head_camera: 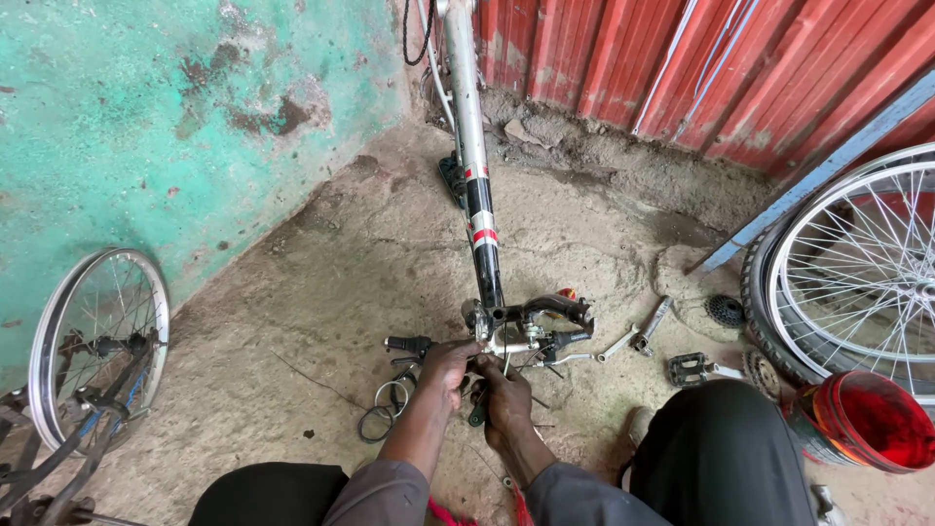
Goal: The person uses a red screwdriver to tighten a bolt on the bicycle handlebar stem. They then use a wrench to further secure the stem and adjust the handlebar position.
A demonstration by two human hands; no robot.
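Soft, even daylight — faint shadows, sharp focus, wide-angle bending at edges.

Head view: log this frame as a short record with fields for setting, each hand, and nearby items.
setting: dirt floor by a green wall and a red corrugated wall
left hand: left hand on the handlebar of an upturned bicycle frame, beside the black grip
right hand: right hand just below the handlebar, closed around a thin tool; what kind cannot be told
nearby: wrench, pedal, red bucket, spoked wheel on the right, smaller wheel on the left
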